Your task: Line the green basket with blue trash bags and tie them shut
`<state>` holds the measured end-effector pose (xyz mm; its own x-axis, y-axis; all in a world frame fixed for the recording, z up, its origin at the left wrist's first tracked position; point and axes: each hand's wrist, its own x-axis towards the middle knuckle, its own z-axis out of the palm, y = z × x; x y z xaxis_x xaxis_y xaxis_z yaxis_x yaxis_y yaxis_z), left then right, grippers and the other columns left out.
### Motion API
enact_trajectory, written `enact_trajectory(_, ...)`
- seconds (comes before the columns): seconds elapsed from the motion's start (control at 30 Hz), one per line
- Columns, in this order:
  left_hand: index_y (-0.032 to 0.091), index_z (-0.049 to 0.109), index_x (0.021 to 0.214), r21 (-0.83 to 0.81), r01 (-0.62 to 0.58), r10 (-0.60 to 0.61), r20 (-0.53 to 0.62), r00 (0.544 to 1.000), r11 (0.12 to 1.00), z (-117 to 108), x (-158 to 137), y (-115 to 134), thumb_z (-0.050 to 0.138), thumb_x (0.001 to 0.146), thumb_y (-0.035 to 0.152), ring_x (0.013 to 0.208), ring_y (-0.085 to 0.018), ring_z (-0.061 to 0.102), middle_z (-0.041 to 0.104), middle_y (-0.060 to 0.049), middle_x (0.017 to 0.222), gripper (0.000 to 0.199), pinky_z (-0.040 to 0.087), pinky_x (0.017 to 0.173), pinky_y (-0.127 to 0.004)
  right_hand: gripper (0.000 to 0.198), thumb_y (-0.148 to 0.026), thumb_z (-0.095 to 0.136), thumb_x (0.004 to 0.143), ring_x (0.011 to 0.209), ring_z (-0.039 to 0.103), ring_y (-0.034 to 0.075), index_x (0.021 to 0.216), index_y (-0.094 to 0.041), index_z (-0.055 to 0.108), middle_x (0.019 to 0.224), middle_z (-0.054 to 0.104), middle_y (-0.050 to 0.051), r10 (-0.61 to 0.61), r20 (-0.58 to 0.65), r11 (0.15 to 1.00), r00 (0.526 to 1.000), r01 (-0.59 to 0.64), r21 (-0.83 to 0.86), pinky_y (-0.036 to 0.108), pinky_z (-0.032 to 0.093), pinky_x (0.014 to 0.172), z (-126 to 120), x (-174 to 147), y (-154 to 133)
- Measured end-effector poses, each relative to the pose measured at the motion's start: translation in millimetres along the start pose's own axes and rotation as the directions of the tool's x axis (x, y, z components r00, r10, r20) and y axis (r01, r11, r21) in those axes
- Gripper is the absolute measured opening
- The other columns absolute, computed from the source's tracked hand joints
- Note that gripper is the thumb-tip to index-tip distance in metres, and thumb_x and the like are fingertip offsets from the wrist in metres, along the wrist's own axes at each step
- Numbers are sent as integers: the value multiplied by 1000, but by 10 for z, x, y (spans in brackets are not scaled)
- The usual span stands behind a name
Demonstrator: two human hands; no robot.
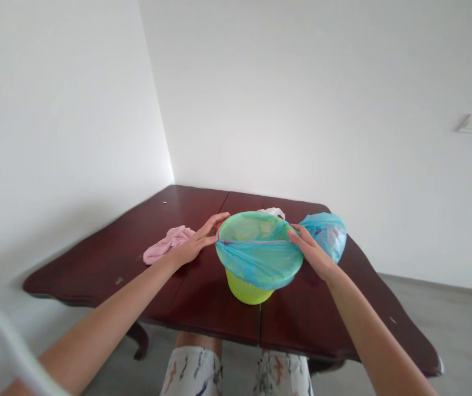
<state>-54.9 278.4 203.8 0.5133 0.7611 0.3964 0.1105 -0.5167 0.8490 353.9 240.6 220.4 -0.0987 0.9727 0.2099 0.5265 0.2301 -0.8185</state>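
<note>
White band crosses left forearm; pink cloth, blue bag flank bin.

A yellow-green bin is stood upright near the front edge of the counter, about midway between its front corners, with its round mouth turned up. A thin, translucent blue bag is stretched over the near part of the rim and hung in creases down the upper front. The bag's pinkish edge is drawn taut across the mouth; the bin's lower wall is left uncovered.
</note>
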Motion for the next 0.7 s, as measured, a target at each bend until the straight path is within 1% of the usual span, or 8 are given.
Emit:
enact_trajectory(0.13,33,29,193,70,-19,15,57,998,997,26,-379,-59,70,117,66,171,-41,58,38,-24,197,93,56,134,-60,78,-76,60,116,170,59,34,177,-30,45,180,62,14,-6,-127,986,992,27,166,53,47,145,123,-510,181)
enact_trajectory(0.27,31,29,195,347,-163,176,-6,984,924,74,-418,222,66,109,92,188,-47,28,18,-25,204,112,33,149,-71,66,-70,56,121,164,60,35,175,-32,52,172,64,14,-103,-254,985,962,134,106,57,47,141,245,-773,267)
enact_trajectory(0.37,32,43,190,519,-245,170,188,967,819,140,-192,578,67,96,105,186,-49,32,48,-21,193,122,5,154,-74,46,-68,70,117,132,70,33,142,-31,78,139,72,12,-218,-357,972,908,234,3,51,59,116,230,-769,275)
enact_trajectory(0.43,33,46,188,571,-239,86,282,956,785,214,20,767,76,96,100,175,-47,51,68,-18,177,118,-3,154,-72,39,-67,78,113,115,69,30,119,-29,84,121,68,9,-268,-372,960,888,277,-30,47,60,102,178,-718,255)
enact_trajectory(0.5,33,55,181,587,-188,-19,328,944,787,295,232,876,82,104,83,156,-41,71,81,-13,159,96,8,154,-69,38,-66,82,110,112,67,29,106,-28,83,117,65,8,-309,-369,948,877,314,-49,48,59,101,105,-661,202)
enact_trajectory(0.57,31,74,156,582,-158,-99,385,918,798,352,413,925,82,110,65,134,-36,80,88,-9,138,58,37,143,-60,38,-64,83,110,117,68,31,99,-27,81,119,66,9,-356,-378,932,855,353,-81,51,58,108,18,-613,109)
enact_trajectory(0.63,27,81,127,561,-145,-126,416,901,815,371,546,959,77,112,53,112,-30,81,87,-6,120,31,57,113,-45,38,-61,81,112,119,69,32,94,-27,76,116,70,9,-394,-383,916,835,392,-89,52,56,110,-84,-571,-21)
enact_trajectory(0.7,24,78,114,533,-123,-99,369,924,837,350,640,1005,70,115,49,94,-25,76,84,-4,107,26,54,88,-36,38,-60,77,115,110,71,29,95,-28,73,108,73,7,-399,-374,911,837,408,-58,49,57,103,-202,-515,-178)
